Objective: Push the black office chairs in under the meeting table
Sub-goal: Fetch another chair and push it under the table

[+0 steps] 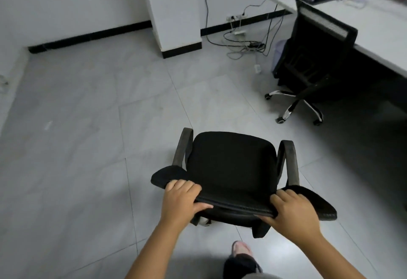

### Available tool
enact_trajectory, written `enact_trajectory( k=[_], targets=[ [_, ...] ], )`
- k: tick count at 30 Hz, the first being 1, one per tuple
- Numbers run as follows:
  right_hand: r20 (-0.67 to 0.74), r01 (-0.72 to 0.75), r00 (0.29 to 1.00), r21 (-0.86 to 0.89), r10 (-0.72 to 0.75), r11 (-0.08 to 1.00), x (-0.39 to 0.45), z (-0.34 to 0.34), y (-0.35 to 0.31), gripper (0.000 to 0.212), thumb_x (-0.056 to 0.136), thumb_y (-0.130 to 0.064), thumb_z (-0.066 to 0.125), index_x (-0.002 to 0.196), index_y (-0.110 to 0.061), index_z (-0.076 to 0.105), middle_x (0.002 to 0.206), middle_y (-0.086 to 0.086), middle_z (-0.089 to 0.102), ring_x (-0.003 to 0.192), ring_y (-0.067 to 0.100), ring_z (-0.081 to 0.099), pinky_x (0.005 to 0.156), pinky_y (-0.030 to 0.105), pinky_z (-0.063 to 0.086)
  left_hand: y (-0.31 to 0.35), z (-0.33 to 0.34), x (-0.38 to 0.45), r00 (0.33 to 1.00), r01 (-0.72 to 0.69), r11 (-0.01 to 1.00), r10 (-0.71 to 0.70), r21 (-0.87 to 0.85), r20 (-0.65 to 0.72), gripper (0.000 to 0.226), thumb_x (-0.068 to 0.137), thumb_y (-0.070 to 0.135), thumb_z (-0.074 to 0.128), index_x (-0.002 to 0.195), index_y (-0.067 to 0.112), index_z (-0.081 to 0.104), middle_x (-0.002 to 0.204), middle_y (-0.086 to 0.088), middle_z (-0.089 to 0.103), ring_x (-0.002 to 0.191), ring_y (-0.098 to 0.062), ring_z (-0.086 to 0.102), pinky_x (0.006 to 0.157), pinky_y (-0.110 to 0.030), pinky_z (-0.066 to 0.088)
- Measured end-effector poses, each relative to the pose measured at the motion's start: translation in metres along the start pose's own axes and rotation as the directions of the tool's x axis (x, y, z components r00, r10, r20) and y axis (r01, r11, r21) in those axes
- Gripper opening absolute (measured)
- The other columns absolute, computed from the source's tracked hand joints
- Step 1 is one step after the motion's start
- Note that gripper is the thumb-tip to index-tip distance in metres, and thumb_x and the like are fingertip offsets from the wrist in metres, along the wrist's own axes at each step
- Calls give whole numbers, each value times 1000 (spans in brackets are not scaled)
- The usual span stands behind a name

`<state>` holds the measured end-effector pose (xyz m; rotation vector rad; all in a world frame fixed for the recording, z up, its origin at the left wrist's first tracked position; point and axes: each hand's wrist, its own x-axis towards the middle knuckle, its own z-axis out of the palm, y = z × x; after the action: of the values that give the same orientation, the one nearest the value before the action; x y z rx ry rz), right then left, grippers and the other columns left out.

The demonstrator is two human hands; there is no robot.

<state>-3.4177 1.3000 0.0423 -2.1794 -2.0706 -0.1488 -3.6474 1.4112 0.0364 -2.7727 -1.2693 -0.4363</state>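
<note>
Grey tiled floor (88, 124) is filling most of the view, with the white meeting table (374, 43) running along the upper right edge. One black office chair (312, 58) is already sitting against the table's near edge, its seat seemingly tucked beneath and its wheeled base showing on the floor. A second black chair (231, 168) is standing in open floor, well apart from the table, seen from above and behind. Loose cables (242, 43) are lying by the wall pillar. The left hand (182, 199) is wrapping its fingers over the top edge of the backrest on the left side; the right hand (293, 210) is closing on the same edge at the right, thumbs underneath, both grips pressed onto the backrest. The table is lying ahead and to the right of this grip, nearer the right hand, so the chair is probably needing a swing rightward before rolling forward. A slippered foot (241, 249) is showing below.
</note>
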Motion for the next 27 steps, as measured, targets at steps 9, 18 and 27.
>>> enact_trajectory(
  k=[9,18,27],
  targets=[
    [-260,-96,962,-28,85,995,12,6,-43,79,88,-66,13,43,-14,53,41,0,47,38,19,49,39,22,36,-61,12,29,958,-257,966,249,-36,-139,46,61,62,59,53,17,65,49,6,61,47,-14,60,64,-26,33],
    [-220,-335,920,-5,325,942,40,19,-125,78,89,-62,10,44,-15,53,43,-1,49,39,19,51,40,21,40,-140,24,75,846,-524,844,500,-112,-185,61,68,65,39,54,13,66,49,2,60,45,-16,59,63,-28,33],
    [-107,-610,792,-112,601,784,76,17,-193,52,31,-57,84,45,-16,55,42,-2,52,38,18,51,39,17,40,-189,40,129,614,-789,591,747,-167,-257,79,91,61,16,53,13,66,46,1,59,41,-17,56,53,-22,38]
  ],
)
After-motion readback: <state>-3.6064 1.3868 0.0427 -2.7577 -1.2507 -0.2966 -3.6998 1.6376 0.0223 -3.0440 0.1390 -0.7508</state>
